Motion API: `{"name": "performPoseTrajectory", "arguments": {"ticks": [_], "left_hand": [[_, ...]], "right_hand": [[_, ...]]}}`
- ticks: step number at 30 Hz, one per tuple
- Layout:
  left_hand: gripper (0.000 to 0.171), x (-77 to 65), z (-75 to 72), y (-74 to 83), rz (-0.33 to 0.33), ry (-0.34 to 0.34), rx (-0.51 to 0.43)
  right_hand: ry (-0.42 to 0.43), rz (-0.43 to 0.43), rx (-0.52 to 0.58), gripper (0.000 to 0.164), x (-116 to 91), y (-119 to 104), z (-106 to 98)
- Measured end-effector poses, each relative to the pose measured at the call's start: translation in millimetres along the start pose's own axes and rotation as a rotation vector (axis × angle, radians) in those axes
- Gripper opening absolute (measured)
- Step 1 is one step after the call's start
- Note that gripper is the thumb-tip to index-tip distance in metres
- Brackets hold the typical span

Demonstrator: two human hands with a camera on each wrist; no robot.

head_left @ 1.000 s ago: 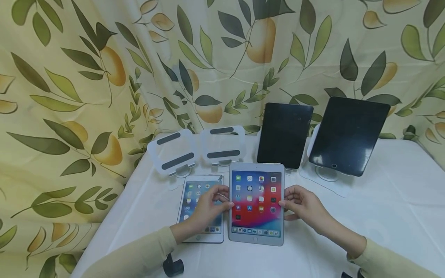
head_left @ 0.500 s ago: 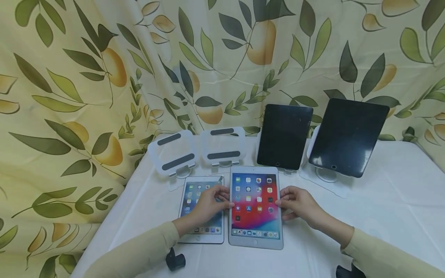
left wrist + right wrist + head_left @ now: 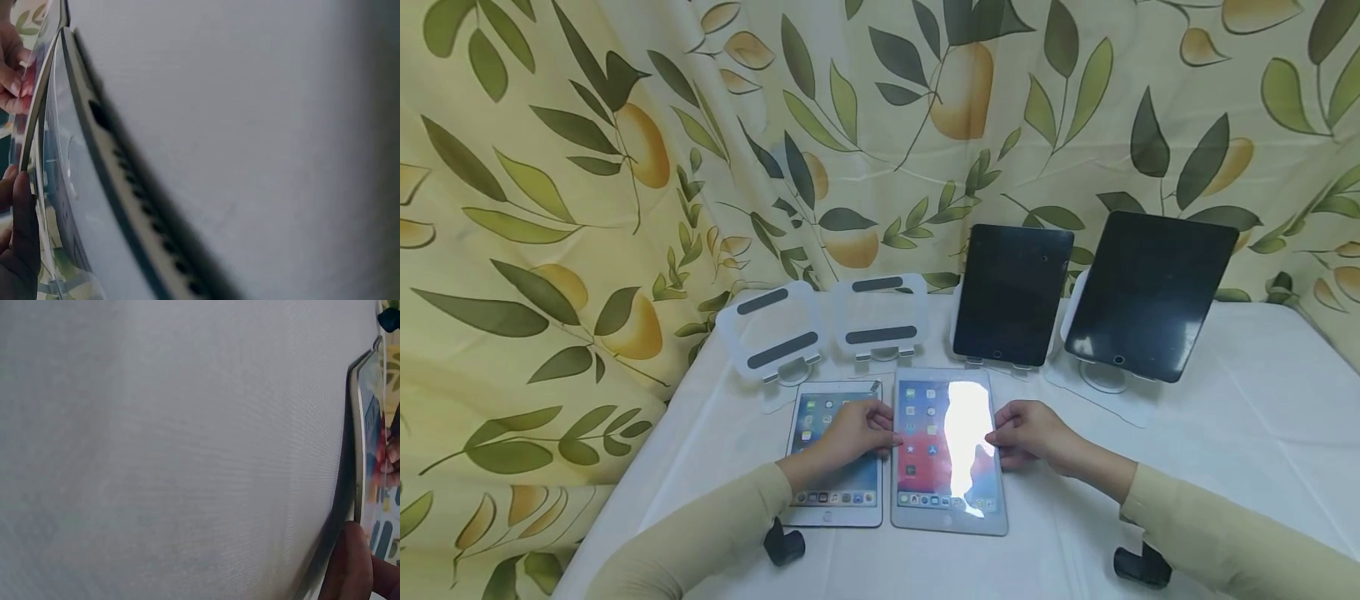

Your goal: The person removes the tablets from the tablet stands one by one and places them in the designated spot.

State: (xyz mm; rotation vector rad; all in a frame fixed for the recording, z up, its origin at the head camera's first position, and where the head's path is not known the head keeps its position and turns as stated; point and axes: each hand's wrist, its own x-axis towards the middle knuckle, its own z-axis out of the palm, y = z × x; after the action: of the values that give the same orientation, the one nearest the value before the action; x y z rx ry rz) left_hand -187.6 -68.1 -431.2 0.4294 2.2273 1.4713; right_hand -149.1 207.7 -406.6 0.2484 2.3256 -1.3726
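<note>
A white-framed tablet (image 3: pixel 917 521) with a lit home screen is low at the middle of the table, its right half washed out by bright glare. My left hand (image 3: pixel 850 437) pinches its left edge, thumb on the front rim. On the opposite edge, the thumb and fingers of my right hand (image 3: pixel 1037 435) grip it the same way. Left of it lies a second white-framed tablet (image 3: pixel 842 515), also lit, partly covered by my left hand and forearm. In the right wrist view, my right fingers hold the edge of the tablet (image 3: pixel 359 437) close over the cloth.
Two tablet stands with dark pads, a left stand (image 3: pixel 784 342) and a middle stand (image 3: pixel 882 335), hold nothing at the back. Beside them, a smaller black-screened tablet (image 3: pixel 1013 292) and a larger one (image 3: pixel 1150 292) rest on stands. A leaf-patterned curtain (image 3: pixel 700 183) hangs behind the white tablecloth (image 3: pixel 1240 467).
The tablet between my hands has tipped flatter and lower, its top edge coming toward me, and glare now covers part of its screen. My right hand has shifted slightly left with it.
</note>
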Motion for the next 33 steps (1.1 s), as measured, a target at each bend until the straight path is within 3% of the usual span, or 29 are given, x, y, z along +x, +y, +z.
{"name": "performPoseTrajectory", "arguments": {"ticks": [8, 20, 25, 33], "left_hand": [[0.032, 6.2, -0.2, 4.8, -0.015, 0.006, 0.207], [0.028, 19.4, -9.1, 16.2, -0.108, -0.081, 0.376], [0.028, 22.0, -12.5, 17.9, -0.116, -0.064, 0.387], [0.036, 31.3, -8.8, 22.2, -0.05, -0.027, 0.349]], "right_hand": [[0.005, 0.018, -0.094, 0.025, 7.3, 1.4, 4.2], [-0.011, 0.007, -0.178, 0.026, 12.3, -3.1, 3.3], [0.014, -0.003, -0.217, 0.039, 11.1, -5.1, -1.8], [0.071, -0.053, -0.186, 0.045, 7.4, -5.4, -18.4]]}}
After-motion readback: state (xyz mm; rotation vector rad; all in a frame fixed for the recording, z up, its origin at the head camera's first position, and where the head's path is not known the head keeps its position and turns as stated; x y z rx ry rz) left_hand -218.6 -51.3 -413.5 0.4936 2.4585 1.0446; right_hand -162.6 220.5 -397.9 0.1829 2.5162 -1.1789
